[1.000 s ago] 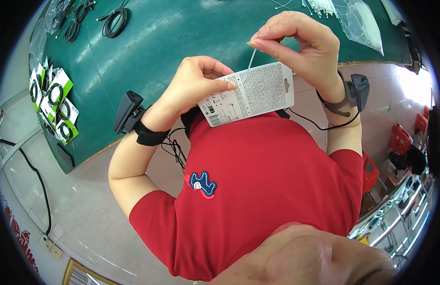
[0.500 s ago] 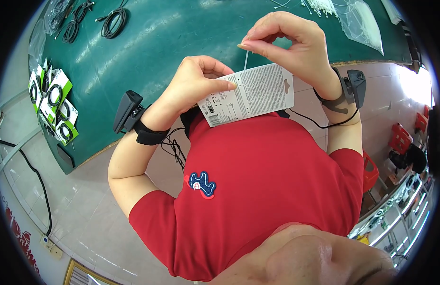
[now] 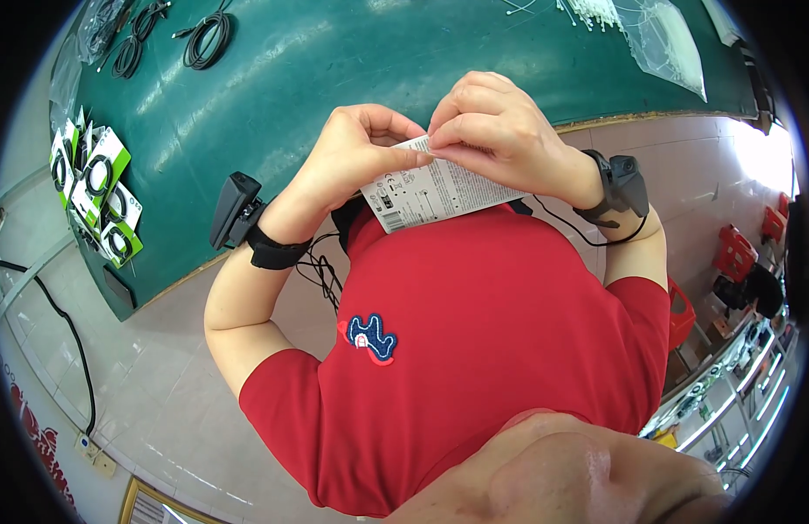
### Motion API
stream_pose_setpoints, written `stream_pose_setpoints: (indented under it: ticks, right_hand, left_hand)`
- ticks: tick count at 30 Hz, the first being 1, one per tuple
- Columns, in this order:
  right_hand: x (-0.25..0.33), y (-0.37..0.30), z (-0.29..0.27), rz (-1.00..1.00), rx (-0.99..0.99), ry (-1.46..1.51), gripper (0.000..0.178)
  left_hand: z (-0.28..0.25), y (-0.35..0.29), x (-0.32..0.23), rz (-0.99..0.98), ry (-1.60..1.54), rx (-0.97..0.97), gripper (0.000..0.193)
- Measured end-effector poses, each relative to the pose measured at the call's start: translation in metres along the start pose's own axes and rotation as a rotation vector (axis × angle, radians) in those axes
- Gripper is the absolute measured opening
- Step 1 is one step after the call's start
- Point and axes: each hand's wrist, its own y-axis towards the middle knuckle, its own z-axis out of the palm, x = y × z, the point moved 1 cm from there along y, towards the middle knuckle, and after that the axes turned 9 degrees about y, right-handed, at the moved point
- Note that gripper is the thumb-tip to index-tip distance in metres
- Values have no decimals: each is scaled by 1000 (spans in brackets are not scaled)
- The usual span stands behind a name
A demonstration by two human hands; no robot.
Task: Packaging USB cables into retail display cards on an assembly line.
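Pale floor tiles point(image 3: 173, 384) surround the green worktop point(image 3: 334, 57), and red stools point(image 3: 734, 253) stand well off beyond its right end. From my remote station I look down past the wearer's red shirt point(image 3: 500, 323) to a printed white card point(image 3: 439, 188), held up by hand in front of the shirt, across the middle of the worktop's near edge. It slants, its left end lower, with the printed face turned up toward me; its right end is partly covered. I see the left hand point(image 3: 361, 157) closed on the card's upper edge, thumb flat on the printed face and the other fingers curled behind. The right hand point(image 3: 496, 127) is just beside that thumb, over the same edge, its fingers bent and bunched toward the tips; I cannot tell how tightly they close or whether they have hold of anything. Each wrist carries a strapped black device, left point(image 3: 238, 210) and right point(image 3: 629, 183). Along the worktop's left edge, toward the near corner, I see a heap of white-and-green packs point(image 3: 99, 183) with black cables on them. Coiled black cables point(image 3: 195, 58) lie near the far left corner. Toward the right end are loose white ties point(image 3: 594, 12) and, beside them, a clear bag point(image 3: 671, 52) of white contents.
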Motion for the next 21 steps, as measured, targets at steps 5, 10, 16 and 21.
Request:
stream_pose_setpoints:
  ticks: [5,10,16,21]
  right_hand:
    - [6,1,-1,2,32,-67,17]
    - [7,1,-4,6,92,-39,17]
    - [9,3,-7,16,133,-4,18]
    - [11,5,-8,15,164,36,19]
  left_hand:
    - [1,-2,-1,-8,31,-16,29]
    - [1,-4,5,18,29,-19,30]
    - [4,-8,3,36,64,-39,31]
    - [6,-7,10,37,62,-82,32]
